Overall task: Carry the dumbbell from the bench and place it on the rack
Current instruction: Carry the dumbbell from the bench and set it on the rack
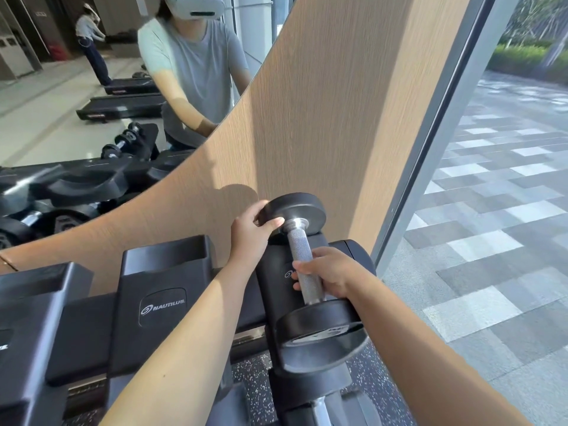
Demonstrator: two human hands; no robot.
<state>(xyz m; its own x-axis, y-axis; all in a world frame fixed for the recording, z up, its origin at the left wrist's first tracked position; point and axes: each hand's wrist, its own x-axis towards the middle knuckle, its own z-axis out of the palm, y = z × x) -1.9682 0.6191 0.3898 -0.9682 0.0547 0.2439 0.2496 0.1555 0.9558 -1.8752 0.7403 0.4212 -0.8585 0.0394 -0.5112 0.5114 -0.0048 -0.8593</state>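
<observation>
The black round-headed dumbbell with a knurled steel handle (302, 272) lies over the rightmost black plastic saddle of the rack (276, 272), seemingly not seated yet. My right hand (329, 275) wraps the handle; my left hand (250, 232) cups the far head. I should lower both ends level, then free the far-side fingers first.

Both forearms are bare from the elbow down, with no watch, ring or bracelet on the left hand (250, 233) or the right hand (330, 272). Fingernails are short and unpainted. In the mirror (92, 96), the person wears a loose, short-sleeved, pale grey-green T-shirt (196, 63) and a white head-mounted camera unit (195, 4) with a dark slot across its front.
</observation>
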